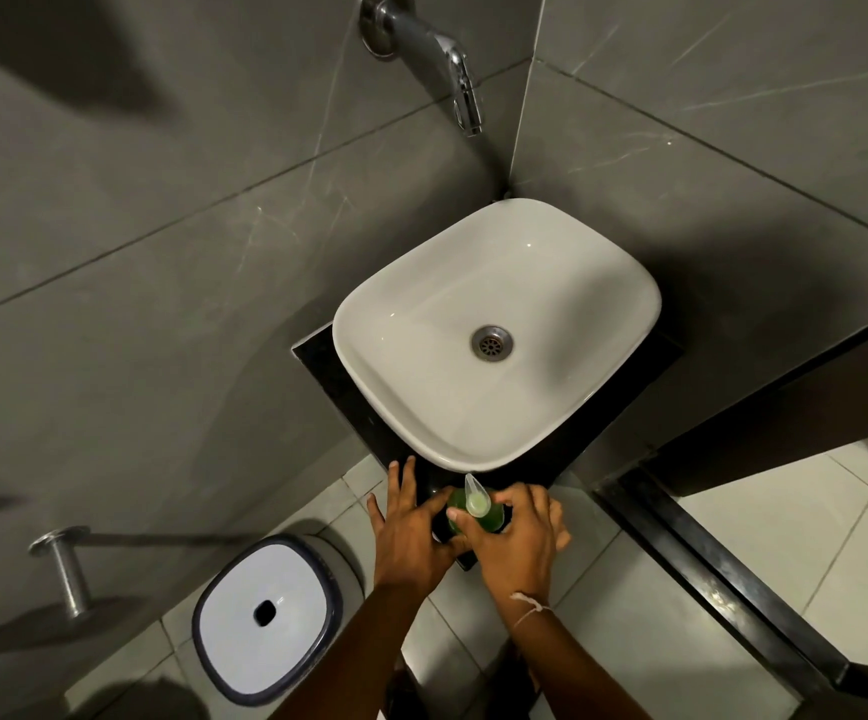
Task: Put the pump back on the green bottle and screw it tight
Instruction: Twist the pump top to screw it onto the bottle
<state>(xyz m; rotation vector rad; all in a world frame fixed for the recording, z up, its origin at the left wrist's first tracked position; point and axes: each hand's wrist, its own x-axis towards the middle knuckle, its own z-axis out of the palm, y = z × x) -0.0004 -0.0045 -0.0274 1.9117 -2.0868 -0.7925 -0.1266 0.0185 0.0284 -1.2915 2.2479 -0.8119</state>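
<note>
1. Presently, the green bottle [489, 517] stands on the near corner of the black worktop [317, 366], just in front of the white basin [411, 407].
2. The pump [475, 497], pale and translucent, sits on top of the bottle, nozzle pointing towards the basin. Whether it is seated in the thread cannot be told.
3. The right hand [517, 543] is over the bottle from the near side; its grip is closed on the bottle at the pump's base, with a fingertip visible against the green body at the left.
4. The left hand [408, 532] lies just beside the bottle on the worktop edge, fingers spread and extended towards the basin. Its grip is apart and holds nothing; contact with the bottle cannot be confirmed.
5. A thin cord bracelet [528, 605] is on the right wrist.
6. A metal tap [442, 54] projects from the grey tiled wall above the basin; the drain [491, 344] is at the basin's centre.
7. A white-lidded bin [265, 615] stands on the tiled floor, left of the arms.
</note>
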